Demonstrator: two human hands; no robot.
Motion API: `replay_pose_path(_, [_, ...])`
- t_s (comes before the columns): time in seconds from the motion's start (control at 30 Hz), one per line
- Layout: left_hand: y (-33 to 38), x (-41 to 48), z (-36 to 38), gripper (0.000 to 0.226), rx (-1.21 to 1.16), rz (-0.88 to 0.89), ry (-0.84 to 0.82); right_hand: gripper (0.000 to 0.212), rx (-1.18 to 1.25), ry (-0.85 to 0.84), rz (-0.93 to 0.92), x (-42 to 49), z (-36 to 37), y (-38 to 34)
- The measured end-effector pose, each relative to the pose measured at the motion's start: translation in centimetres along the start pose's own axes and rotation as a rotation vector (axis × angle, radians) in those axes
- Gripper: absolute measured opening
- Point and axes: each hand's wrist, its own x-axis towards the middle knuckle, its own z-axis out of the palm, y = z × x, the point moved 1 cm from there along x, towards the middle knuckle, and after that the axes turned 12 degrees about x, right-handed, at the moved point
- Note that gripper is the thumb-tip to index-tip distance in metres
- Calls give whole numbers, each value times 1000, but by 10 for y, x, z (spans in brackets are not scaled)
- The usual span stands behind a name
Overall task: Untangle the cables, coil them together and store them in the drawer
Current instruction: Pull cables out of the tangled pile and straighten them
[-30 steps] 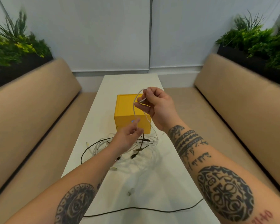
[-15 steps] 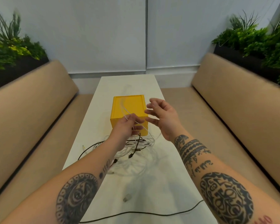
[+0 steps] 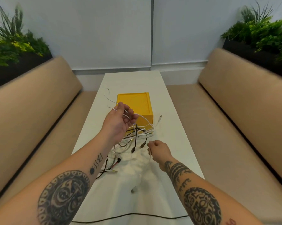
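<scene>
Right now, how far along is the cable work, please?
Nothing looks finished. In hand: the left hand holds a white cable up from the tangle, and the right hand pinches a white strand. Left: the pile is knotted, no coil exists, and the yellow drawer box looks shut.

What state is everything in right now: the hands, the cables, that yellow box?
left hand: raised, holding a white cable
right hand: low, pinching a white strand
cable pile: tangled, lying on the table
yellow drawer box: looks shut
black cable: loose, stretched along the table's near edge
</scene>
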Motion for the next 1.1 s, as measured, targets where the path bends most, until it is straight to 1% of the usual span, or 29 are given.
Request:
replay_pose_path(0.13, [-4,6,-25,34,-36,-26,86,23,219,127,-94,6,-14,-32])
replay_pose_path(0.2, [-8,10,-37,35,-97,-42,139,23,267,190,-130,13,-25,-49])
replay_pose_path(0.27, [-11,12,-45,35,-177,-54,167,22,215,239,-173,24,-33,-58])
replay_pose_path(0.3, [-12,13,-47,36,-219,-56,168,21,151,249,-193,29,-37,-60])
replay_pose_path(0.4, [-12,11,-43,37,-256,-46,144,21,-72,195,-200,34,-44,-54])
replay_pose_path(0.47, [-9,9,-36,36,-229,-31,106,34,-176,155,-206,30,-41,-47])
replay_pose_path(0.5, [-8,7,-32,36,-215,-22,81,38,-198,174,-257,27,-39,-45])
replay_pose_path(0.57, [-5,6,-25,35,-185,-9,41,34,-168,237,-430,16,-34,-47])
replay_pose_path(0.63, [-4,5,-19,35,-154,-5,18,27,-121,192,-632,2,-26,-54])
replay_pose_path(0.67, [-3,5,-15,35,-143,-2,10,25,-164,141,-709,-3,-23,-56])
replay_pose_path(0.7, [-2,5,-12,35,-137,6,3,24,-276,83,-760,-8,-20,-59])
replay_pose_path(0.73, [-1,5,-8,35,-132,15,-4,25,-443,35,-785,-10,-19,-60])
replay_pose_path(0.8, [2,3,-1,35,-115,32,-19,28,-773,-8,-779,-8,-17,-60])
replay_pose_path(0.83, [3,2,2,35,-101,41,-27,26,-857,-12,-765,-6,-17,-60])
replay_pose_path(0.87, [4,1,4,35,-82,52,-33,24,-886,-9,-751,-5,-16,-61])
replay_pose_path(0.93, [5,-2,5,33,-13,88,-22,23,-855,20,-720,-3,-18,-67])
replay_pose_path(1.0, [2,-3,2,29,156,117,42,22,-776,36,-659,-1,-22,-77])
replay_pose_path(1.03, [-1,-2,-1,28,297,110,73,22,-718,24,-616,0,-24,-81])
replay_pose_path(1.07, [-5,-2,-4,34,466,89,84,24,-636,-2,-571,0,-26,-86])
replay_pose_path(1.1, [-12,-3,-6,48,654,64,66,26,-538,-27,-540,1,-26,-90])
